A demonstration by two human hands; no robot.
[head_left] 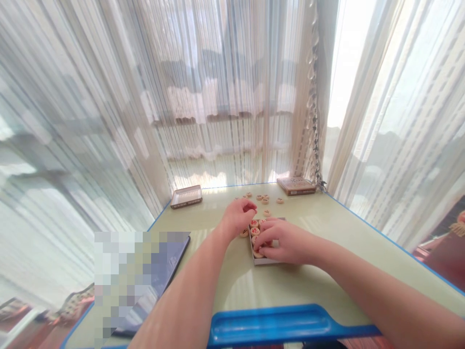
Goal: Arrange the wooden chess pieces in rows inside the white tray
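Round pieces [255,231] sit in the shallow box [267,261], whose low walls seem to keep them together; the box lies close before you, probably so both hands reach it. Your right hand [285,240] arches over it, thumb and fingers bent down to touch pieces near its left corner; whether they grip one, I cannot tell. Your left hand [238,217] hovers by the far left corner, fingers loosely curled, any hold hidden. Loose pieces [267,213] lie beyond on the table [319,218].
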